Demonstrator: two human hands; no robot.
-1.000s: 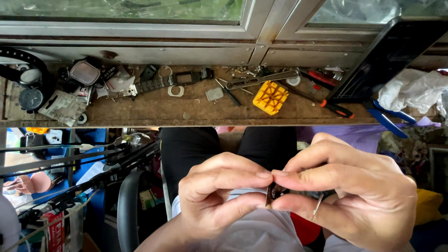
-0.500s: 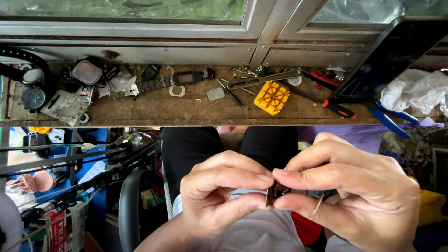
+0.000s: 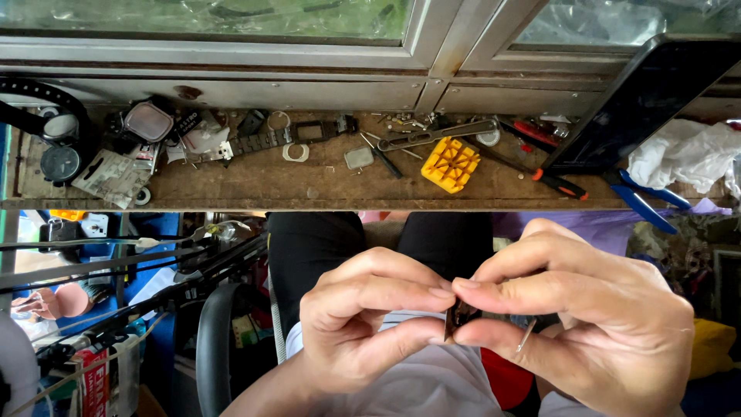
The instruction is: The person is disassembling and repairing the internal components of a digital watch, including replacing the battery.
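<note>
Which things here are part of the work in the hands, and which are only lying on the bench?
In use:
- left hand
- right hand
- small dark part pinched between both hands
- thin metal pin in the right hand

Lying about:
- yellow block
- blue pliers
- red-handled screwdriver
- watch strap
- round watch

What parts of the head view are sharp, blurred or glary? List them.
Head view: even daylight, no hard shadows. The left hand and right hand are sharp, but the small dark part pinched between them is too shaded to make out. The wooden shelf and yellow block are crisp. The window glass is hazy with reflections.
</note>
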